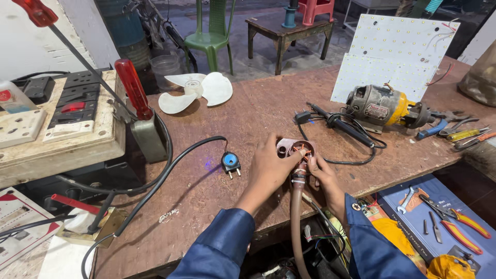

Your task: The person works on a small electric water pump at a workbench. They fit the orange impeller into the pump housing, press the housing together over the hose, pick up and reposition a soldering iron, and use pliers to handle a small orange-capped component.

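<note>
At the lower middle of the frame, both hands close on a small round motor part atop a brown hose: the left hand cups its side, the right hand pinches its neck. A clear plastic tub, contents unclear, stands at the upper left of the desk, beside a white fan blade.

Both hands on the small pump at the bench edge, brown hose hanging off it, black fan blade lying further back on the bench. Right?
Not quite: the fan blade is white, not black, as the head view shows. The rest stands: the left hand and right hand are on the small pump at the bench edge, brown hose hanging off it.
</note>
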Motion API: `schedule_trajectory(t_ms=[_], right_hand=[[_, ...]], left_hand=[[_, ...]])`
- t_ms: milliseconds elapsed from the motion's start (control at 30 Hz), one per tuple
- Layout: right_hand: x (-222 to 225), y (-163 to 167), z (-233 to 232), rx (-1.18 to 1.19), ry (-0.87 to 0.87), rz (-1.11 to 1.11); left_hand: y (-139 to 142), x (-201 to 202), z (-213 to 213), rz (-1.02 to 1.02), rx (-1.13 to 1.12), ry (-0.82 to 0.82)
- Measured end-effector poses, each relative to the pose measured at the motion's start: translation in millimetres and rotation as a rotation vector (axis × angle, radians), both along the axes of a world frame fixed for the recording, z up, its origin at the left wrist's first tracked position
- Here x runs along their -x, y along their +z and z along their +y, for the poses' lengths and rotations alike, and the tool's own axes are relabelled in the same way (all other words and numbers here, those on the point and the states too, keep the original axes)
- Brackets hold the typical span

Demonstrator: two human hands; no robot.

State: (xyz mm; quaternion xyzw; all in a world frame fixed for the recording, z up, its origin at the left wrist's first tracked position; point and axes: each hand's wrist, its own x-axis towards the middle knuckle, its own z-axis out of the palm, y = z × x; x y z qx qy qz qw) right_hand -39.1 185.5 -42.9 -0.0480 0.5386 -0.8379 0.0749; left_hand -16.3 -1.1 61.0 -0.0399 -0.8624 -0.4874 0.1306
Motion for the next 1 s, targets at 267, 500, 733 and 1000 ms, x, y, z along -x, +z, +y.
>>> schedule_trajectory(t_ms=[267, 500, 733, 1000], right_hand=[[-1.2, 7.1, 1.9, -0.030, -0.033, -0.015], [0.5, 8.0, 2.6, -0.155, -0.089, 0.016], [-7.7, 21.0, -8.4, -0.011, -0.062, 0.023], [-5.6, 20.3, -9.4, -0.047, -0.092, 0.047]], left_hand=[[4.0, -0.7, 0.8, -0.062, -0.015, 0.011], [-1.9, 2.8, -0.3, 0.033, -0.040, -0.009], [-4.4, 6.3, 0.5, 0.047, -0.008, -0.004], [-1.2, 7.3, 2.0, 0.015, -0.010, 0.009]])
